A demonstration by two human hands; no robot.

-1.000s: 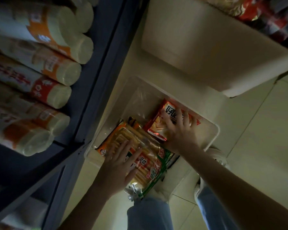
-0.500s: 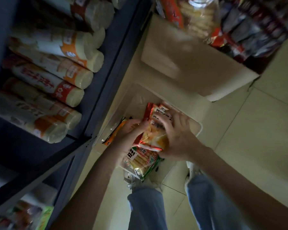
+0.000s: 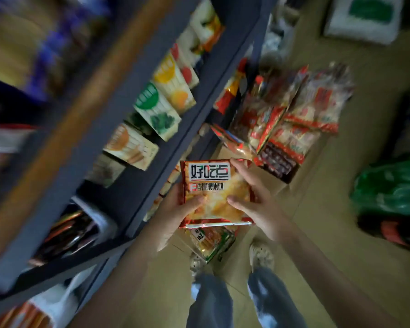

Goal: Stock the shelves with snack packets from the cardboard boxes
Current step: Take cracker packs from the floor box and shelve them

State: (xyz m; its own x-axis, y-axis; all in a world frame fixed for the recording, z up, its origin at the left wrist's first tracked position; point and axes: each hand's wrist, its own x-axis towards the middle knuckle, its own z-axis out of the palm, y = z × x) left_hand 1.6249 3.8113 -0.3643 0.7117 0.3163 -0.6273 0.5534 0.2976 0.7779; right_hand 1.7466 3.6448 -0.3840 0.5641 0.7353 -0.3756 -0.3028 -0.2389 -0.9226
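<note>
My left hand [image 3: 175, 213] grips the snack packet [image 3: 211, 197] by its left edge and my right hand [image 3: 260, 207] by its right edge, thumbs curled across its face, the shelf [image 3: 192, 131] just left of my left hand.

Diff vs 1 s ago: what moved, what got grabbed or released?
The red snack packet was lifted up and is now gripped at its sides by the left hand and the right hand. The left hand came off the green-edged biscuit packet, which stays down below, under the lifted one.
</note>
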